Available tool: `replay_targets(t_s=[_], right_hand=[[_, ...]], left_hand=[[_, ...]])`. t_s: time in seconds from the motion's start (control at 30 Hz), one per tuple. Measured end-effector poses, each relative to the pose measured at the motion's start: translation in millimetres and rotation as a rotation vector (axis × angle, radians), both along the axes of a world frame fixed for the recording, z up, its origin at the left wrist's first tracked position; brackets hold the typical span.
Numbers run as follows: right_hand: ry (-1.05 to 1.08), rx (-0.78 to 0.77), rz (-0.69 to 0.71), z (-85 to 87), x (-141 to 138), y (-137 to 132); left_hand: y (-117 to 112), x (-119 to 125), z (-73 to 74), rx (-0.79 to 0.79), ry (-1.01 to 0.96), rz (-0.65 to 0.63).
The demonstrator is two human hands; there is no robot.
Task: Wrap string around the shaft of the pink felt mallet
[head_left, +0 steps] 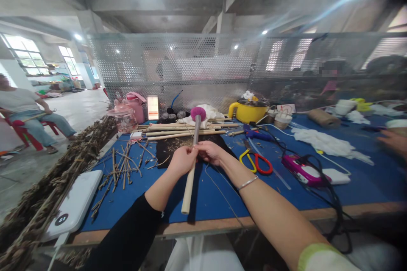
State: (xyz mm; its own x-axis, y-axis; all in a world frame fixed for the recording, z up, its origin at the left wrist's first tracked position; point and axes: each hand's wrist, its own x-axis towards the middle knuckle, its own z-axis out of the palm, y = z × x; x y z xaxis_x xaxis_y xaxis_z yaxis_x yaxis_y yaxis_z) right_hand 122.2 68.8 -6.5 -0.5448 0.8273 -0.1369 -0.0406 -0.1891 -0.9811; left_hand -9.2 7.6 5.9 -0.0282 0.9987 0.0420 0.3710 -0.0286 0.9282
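A mallet (189,190) lies between my hands, its pale wooden handle pointing toward me. Its round magenta head (198,114) is at the far end, with a grey section of shaft just below it. My left hand (182,161) is closed around the shaft near the middle. From the other side, my right hand (210,153) pinches at the same spot, fingertips touching the grey section; whether a thin strand is in them is too small to tell. A thin wire (222,192) trails across the blue mat under my right forearm.
Dry twigs (122,167) are scattered left, beside a white power bank (74,203). Wooden sticks (171,133) lie behind. Scissors (262,164), a blue glue gun (259,133), a purple device (302,169) and a yellow pot (249,112) stand right. Another person's hand (394,142) is at far right.
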Motion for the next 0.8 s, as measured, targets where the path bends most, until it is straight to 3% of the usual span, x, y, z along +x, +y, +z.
replay_targets(t_s=[0.07,0.2,0.27,0.53,0.6,0.73,0.8], right_hand=[[-0.037,0.037,-0.015,-1.1,-1,0],[-0.036,0.109,0.010,0.0,-5,-2],[-0.006,0.121,0.000,2.4,-7,-4],[0.155,0.105,-0.005,12.0,11,2],[0.064,0.171,-0.170,10.7,15,8],[-0.132,0.315,-0.642,3.9,18,22],[-0.165,0.361,-0.768,0.5,23,28]], left_hand=[[0,-2,-2.9,0.091,0.122,0.053],[1,3,-7.5,-0.044,-0.120,-0.050],[2,5,-6.2,-0.046,-0.214,-0.020],[6,-4,10.3,-0.022,-0.327,-0.001],[7,-7,11.9,-0.010,-0.345,-0.007],[5,-7,12.0,0.037,-0.342,-0.012],[4,-7,11.6,0.058,-0.325,-0.011]])
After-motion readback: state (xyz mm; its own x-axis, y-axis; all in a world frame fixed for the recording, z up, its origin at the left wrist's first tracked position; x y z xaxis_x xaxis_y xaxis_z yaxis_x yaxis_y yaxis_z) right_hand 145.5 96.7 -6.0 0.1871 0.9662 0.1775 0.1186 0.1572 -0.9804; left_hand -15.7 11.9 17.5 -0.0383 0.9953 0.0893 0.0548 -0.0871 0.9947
